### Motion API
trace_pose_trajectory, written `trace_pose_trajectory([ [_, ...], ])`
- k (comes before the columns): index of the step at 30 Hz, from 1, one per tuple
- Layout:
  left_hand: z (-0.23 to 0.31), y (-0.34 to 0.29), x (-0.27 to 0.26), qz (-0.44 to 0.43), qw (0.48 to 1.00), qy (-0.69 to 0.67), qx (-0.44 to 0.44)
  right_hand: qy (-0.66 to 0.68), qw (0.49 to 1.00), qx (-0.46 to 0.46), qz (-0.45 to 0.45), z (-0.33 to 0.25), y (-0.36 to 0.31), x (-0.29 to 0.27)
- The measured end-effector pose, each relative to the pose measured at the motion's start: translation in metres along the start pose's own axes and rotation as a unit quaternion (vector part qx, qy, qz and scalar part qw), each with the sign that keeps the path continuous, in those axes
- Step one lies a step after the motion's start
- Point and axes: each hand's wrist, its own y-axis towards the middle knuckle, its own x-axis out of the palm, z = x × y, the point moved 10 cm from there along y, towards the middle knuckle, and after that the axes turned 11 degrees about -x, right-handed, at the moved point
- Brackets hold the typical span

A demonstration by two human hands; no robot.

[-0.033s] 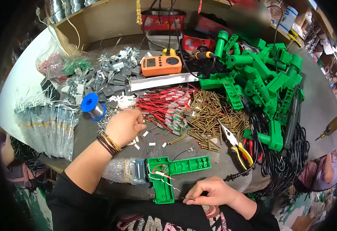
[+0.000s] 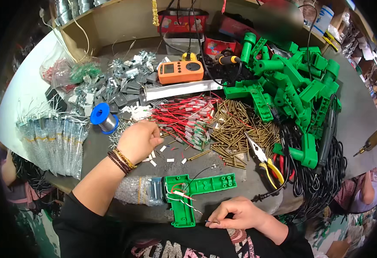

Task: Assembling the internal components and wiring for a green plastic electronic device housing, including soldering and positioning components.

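Observation:
A green plastic housing half (image 2: 182, 210) lies open at the near edge of the table, with red and white wires inside. Close to its right side, my right hand (image 2: 239, 213) pinches a thin dark wire (image 2: 211, 221) between thumb and fingers. White wires (image 2: 192, 207) trail out of the housing toward those fingertips. My left hand (image 2: 140, 141) is closed over a heap of small silver screws (image 2: 118, 138), beside white sleeves (image 2: 137, 112); its fingertips are hidden. A clear-wrapped bundle (image 2: 139, 191) touches the housing's left side.
Red-wired parts (image 2: 184, 118), brass-coloured screws (image 2: 236, 129) and pliers (image 2: 264, 161) lie mid-table. Green housings (image 2: 294, 86) and black cables (image 2: 315, 185) are piled right. A solder spool (image 2: 104, 118) and wrapped bundles (image 2: 53, 146) stand left; an orange meter (image 2: 180, 73) sits behind.

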Motion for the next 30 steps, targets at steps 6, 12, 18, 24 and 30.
trace_pose_trajectory([
  [6,0.0,-0.008,-0.024,0.04,0.999,0.001,0.036,0.015,1.0,0.005,-0.009,-0.001,0.005,-0.003],
  [12,0.017,-0.009,-0.023,0.067,0.994,0.055,0.071,-0.027,1.0,-0.003,-0.004,-0.007,0.003,-0.004],
  [18,0.143,0.017,0.013,0.082,0.962,0.016,0.261,-0.015,0.999,0.029,0.031,0.003,0.003,-0.007],
  [24,0.141,0.071,0.056,-0.053,0.986,0.134,0.083,-0.059,0.998,0.032,0.005,-0.001,0.001,-0.006],
  [30,0.15,0.076,0.055,-0.012,0.977,0.203,0.063,-0.07,0.997,-0.021,0.0,-0.007,0.007,-0.003],
])
